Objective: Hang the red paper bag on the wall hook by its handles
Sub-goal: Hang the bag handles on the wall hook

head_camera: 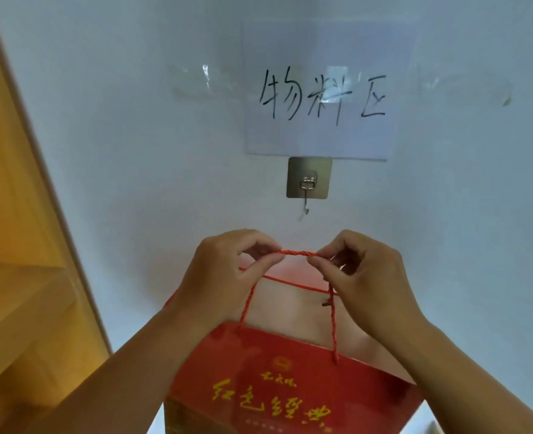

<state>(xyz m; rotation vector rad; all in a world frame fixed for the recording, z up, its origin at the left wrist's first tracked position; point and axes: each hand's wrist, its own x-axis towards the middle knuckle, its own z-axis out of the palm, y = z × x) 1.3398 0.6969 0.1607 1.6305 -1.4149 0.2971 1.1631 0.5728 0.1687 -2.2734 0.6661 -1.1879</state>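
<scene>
Head view, nearest first: two bare forearms rise from the bottom corners, at about 7 and 5 o'clock, and meet near the middle. Between them, at 6 o'clock, the red paper bag (pixel 290 383) is held up in the air with its mouth open toward the wall, gold characters printed across its near face. Its twisted red cord handles (pixel 296 252) run up from the near panel to the hands; a second cord crosses lower down behind, by the far rim.

Just above the bag, the left hand (pixel 224 274) pinches the cord between thumb and forefinger at roughly 9 o'clock of the loop's top, and the right hand (pixel 368 274) pinches it the same way at 3 o'clock. Both are clamped on the cord, close together, with a short taut stretch of it bridging the gap between them.

Farther off, at 12 o'clock from that stretch and apart from it, the wall hook (pixel 309 178) sits on the white wall (pixel 134 151): a square metallic adhesive plate with a thin wire hook hanging off its lower edge. The cord is below the hook tip, not touching it.

Directly above the plate, a white paper sign (pixel 318 95) with black handwritten characters is fixed under clear tape. At 9 o'clock, along the left edge, a yellow wooden panel (pixel 11 230) slants beside the wall
</scene>
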